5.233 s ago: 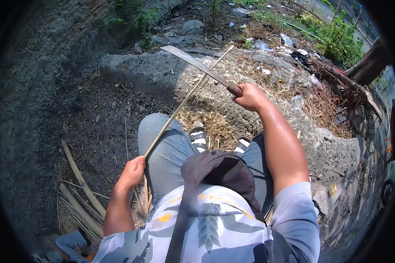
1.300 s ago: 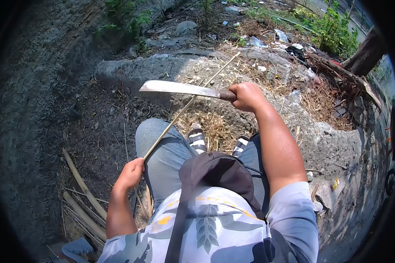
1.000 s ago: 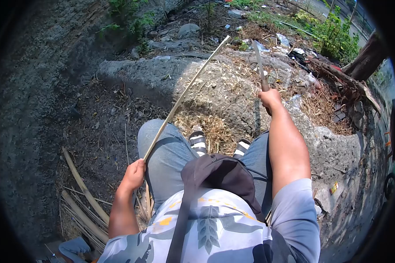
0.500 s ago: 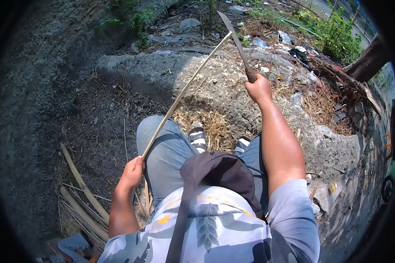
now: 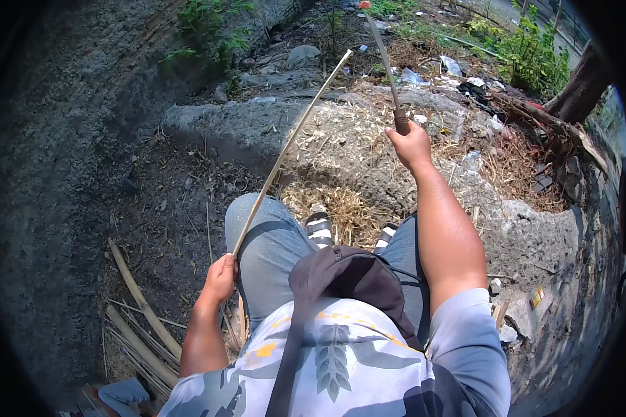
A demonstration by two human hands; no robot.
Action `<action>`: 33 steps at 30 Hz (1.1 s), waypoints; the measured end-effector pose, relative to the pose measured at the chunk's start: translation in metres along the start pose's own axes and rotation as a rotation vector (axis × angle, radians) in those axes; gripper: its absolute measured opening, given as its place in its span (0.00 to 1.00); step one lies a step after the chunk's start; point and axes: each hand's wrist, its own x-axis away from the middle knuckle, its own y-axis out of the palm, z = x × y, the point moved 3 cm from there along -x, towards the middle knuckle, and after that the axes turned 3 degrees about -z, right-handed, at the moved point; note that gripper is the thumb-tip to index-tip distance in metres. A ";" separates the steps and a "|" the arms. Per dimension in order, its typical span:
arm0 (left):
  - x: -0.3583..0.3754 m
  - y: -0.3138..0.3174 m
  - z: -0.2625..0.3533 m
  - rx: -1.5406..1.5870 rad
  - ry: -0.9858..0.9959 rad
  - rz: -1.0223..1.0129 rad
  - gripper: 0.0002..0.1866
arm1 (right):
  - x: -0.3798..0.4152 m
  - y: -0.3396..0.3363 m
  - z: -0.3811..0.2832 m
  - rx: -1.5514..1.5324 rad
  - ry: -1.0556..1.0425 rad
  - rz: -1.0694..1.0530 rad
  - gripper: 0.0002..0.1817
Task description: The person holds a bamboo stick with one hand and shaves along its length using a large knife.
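Over the left knee [image 5: 277, 221] slants a stick [image 5: 287, 147], grasped by the left hand [image 5: 220, 278]; the right hand [image 5: 410, 146] clenches a knife [image 5: 388, 69], which could glance toward that knee if the stick twisted.

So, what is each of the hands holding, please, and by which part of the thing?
The left hand holds the stick near the end closer to the body; the right hand holds the knife by its handle.

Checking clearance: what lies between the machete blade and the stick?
In the head view, only a gap separates the machete blade from the stick; littered ground shows behind.
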 end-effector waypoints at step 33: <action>-0.005 -0.008 0.023 -0.081 -0.053 -0.095 0.33 | 0.077 0.041 -0.090 0.516 -0.284 -0.697 0.18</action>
